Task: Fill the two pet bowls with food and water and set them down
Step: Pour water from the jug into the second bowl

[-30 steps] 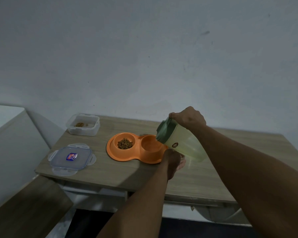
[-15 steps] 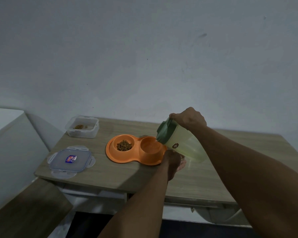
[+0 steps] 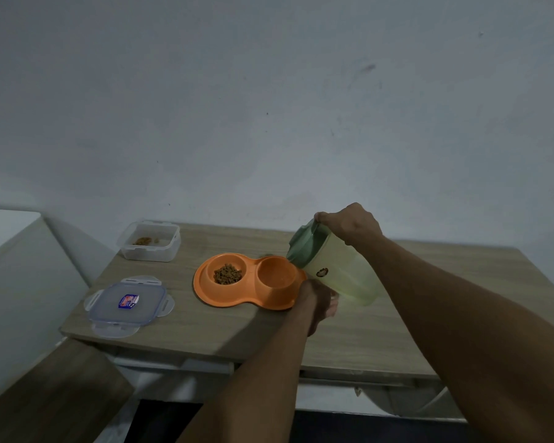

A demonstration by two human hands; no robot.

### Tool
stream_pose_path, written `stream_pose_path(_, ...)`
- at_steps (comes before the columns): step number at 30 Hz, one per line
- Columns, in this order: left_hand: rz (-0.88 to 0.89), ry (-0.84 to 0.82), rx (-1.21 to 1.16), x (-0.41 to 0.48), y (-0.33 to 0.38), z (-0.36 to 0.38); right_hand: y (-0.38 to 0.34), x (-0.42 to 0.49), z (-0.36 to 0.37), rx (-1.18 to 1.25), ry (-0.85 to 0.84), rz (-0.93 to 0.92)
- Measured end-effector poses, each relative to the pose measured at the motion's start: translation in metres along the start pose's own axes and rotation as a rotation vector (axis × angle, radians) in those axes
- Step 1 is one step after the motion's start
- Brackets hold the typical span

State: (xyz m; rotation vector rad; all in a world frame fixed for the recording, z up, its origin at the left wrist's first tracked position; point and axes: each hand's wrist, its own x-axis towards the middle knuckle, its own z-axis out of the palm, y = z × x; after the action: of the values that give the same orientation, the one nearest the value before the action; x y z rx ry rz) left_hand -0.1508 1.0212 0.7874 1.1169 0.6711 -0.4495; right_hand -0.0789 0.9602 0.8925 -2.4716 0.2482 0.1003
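An orange double pet bowl (image 3: 237,298) lies on the wooden table (image 3: 205,327). Its left bowl holds brown kibble (image 3: 227,274); its right bowl (image 3: 275,276) looks wet, though the water level is unclear. My right hand (image 3: 349,223) grips the top of a pale green jug (image 3: 343,273) by its green lid. The jug is tilted, with its spout over the right bowl's rim. My left hand (image 3: 317,302) sits at the feeder's right end, under the jug, its fingers propping the jug's lower side.
A clear plastic food box (image 3: 149,243) with a few kibbles stands at the table's back left. Its lid (image 3: 128,303) lies flat near the front left edge. A white wall rises behind, and a lower wooden surface (image 3: 45,394) sits at bottom left.
Both hands and the tilted jug keep the same pose over the right bowl. Only the view has shifted slightly.
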Motion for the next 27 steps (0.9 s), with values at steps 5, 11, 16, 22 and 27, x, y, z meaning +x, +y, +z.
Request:
stream_pose_path(5,0.157,0.037,0.176,-0.007,0.003,-0.017,0.018,0.003,0.001,0.211,-0.005,0.043)
stream_pose_path(11,0.325,0.084,0.154,-0.009,0.038,-0.031,0.056,-0.002,0.003,0.607,-0.02,0.156)
stream_pose_path(16,0.327,-0.032,0.087,-0.01,0.062,-0.022,0.083,-0.008,0.004,0.83,-0.004,0.234)
stream_pose_path(22,0.379,-0.071,0.207,-0.003,0.065,0.01,0.111,-0.007,-0.005,0.881,0.015,0.226)
stream_pose_path(27,0.371,-0.04,0.218,0.014,0.05,0.03,0.129,-0.002,-0.011,0.945,0.04,0.213)
